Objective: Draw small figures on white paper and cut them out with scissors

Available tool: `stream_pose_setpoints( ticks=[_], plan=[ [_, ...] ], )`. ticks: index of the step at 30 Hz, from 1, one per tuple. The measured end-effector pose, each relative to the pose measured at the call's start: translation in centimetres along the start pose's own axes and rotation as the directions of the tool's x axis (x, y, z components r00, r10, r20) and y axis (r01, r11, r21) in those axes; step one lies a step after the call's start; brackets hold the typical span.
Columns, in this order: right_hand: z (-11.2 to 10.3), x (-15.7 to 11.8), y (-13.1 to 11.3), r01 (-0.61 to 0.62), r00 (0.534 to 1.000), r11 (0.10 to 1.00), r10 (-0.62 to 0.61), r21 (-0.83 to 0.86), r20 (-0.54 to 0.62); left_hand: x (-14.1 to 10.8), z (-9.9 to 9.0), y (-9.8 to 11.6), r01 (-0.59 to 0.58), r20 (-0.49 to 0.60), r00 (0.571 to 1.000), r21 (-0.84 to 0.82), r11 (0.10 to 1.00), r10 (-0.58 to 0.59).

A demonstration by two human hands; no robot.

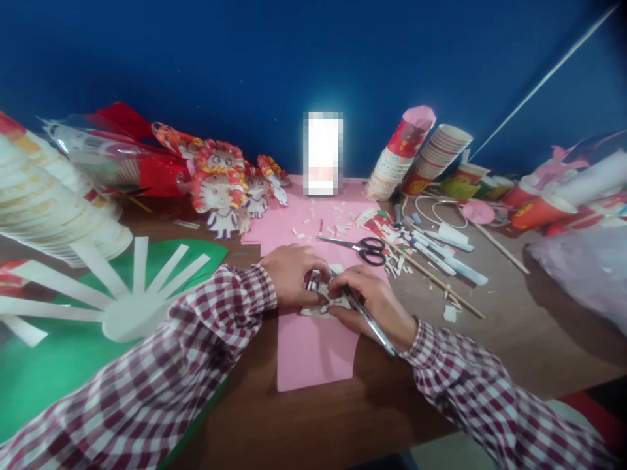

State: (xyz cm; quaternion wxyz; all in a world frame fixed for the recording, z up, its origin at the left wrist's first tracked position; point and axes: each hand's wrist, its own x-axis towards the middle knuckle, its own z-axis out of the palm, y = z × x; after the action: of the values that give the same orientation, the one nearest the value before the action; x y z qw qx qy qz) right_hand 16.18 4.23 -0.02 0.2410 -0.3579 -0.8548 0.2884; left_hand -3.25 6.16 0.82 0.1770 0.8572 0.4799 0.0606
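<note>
My right hand (375,303) is closed round a slim metallic tool (368,321), perhaps a craft knife or pen, whose tip points at a small white paper piece (318,311) with dark drawn lines. The fingers of my left hand (295,274) are curled onto that paper's left side and hold it down. Beneath both lies pink paper (316,356) on the brown table. Just beyond my hands rest black-handled scissors (360,248), their blades pointing left.
Paper figures (223,189) stand at the back left, near a green sheet (59,365) with a cut-open cup (134,316). Stacked cups (401,153), pens (434,251), a wooden stick (441,284) and paper scraps lie to the right. A bright screen (323,153) stands at the back.
</note>
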Motion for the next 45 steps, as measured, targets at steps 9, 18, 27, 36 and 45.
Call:
stream_pose_setpoints(
  ticks=[9,18,27,36,45],
  plan=[
    [-0.2,-0.5,-0.1,-0.041,0.970,0.959,0.106,0.280,-0.220,-0.3,-0.4,-0.4,-0.077,0.003,0.997,-0.044,0.996,0.077],
    [0.5,-0.4,-0.5,-0.147,0.980,0.978,0.164,0.149,-0.109,-0.5,-0.5,-0.3,-0.061,0.000,0.998,-0.053,0.997,0.062],
    [0.7,-0.3,-0.5,-0.111,0.991,0.983,0.121,0.145,-0.060,-0.4,-0.5,-0.2,-0.067,-0.013,0.998,-0.051,0.996,0.067],
    [0.9,-0.3,-0.3,-0.108,0.992,0.986,0.115,0.129,-0.049,-0.1,-0.1,-0.2,-0.027,-0.006,1.000,-0.051,0.998,0.026],
    [1.2,-0.3,-0.1,-0.115,0.992,0.988,0.119,0.100,-0.044,0.1,0.1,-0.2,0.008,0.003,1.000,-0.051,0.999,-0.008]
  ],
)
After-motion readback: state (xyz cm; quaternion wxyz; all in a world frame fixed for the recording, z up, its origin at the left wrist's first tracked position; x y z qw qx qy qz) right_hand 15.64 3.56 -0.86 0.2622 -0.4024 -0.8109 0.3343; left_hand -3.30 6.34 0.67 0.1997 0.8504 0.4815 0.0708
